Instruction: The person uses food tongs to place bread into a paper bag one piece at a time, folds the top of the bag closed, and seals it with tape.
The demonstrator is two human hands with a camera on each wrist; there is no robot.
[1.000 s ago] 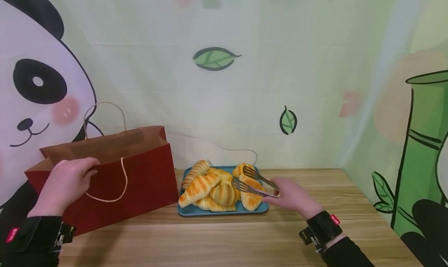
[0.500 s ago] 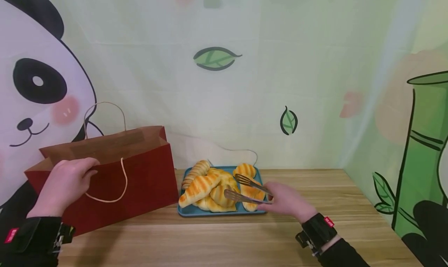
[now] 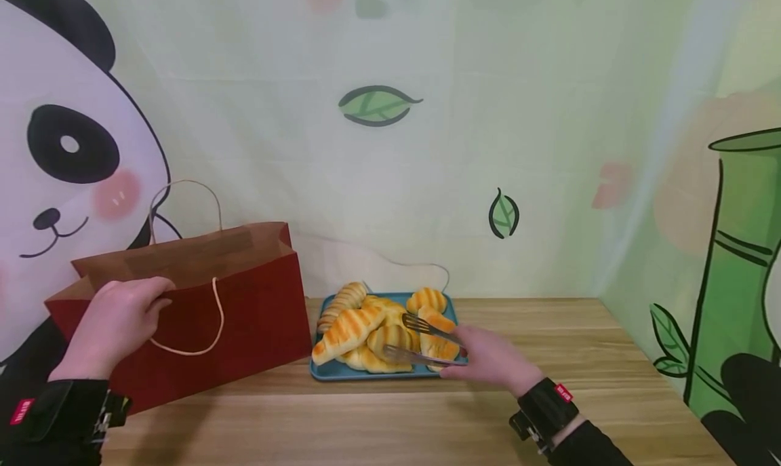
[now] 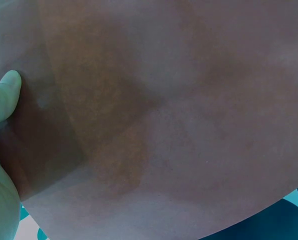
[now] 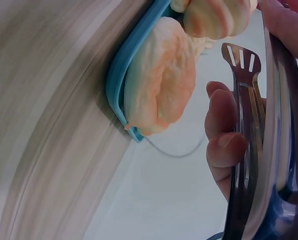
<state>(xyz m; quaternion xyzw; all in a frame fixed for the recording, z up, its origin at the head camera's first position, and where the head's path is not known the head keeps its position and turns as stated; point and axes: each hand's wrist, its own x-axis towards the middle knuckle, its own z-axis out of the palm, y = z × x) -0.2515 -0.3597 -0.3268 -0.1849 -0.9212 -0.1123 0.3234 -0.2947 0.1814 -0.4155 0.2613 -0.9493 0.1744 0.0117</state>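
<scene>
A red paper bag point(image 3: 244, 317) with rope handles stands open-topped at the left. My left hand point(image 3: 122, 320) pinches the near edge of its mouth; in the left wrist view the thumb point(image 4: 8, 95) lies against the brown paper inside. My right hand point(image 3: 494, 359) holds metal serving tongs point(image 3: 430, 327), whose slotted tips are spread apart over the bread. The tips reach around a round striped bun point(image 3: 384, 339) on the blue tray point(image 3: 366, 378); whether they touch it I cannot tell. In the right wrist view, fingers curl round one arm of the tongs point(image 5: 246, 115).
Several other breads share the tray, among them a striped long roll point(image 3: 348, 330), a long bun point(image 3: 434, 320) at the right and a small bun point(image 3: 427, 298) behind. A printed cloth point(image 3: 427, 181) hangs behind the wooden table point(image 3: 342, 425).
My right hand has moved left and slightly down with the tongs, from over the right-hand breads towards the round bun. The left hand and the bag have stayed in place.
</scene>
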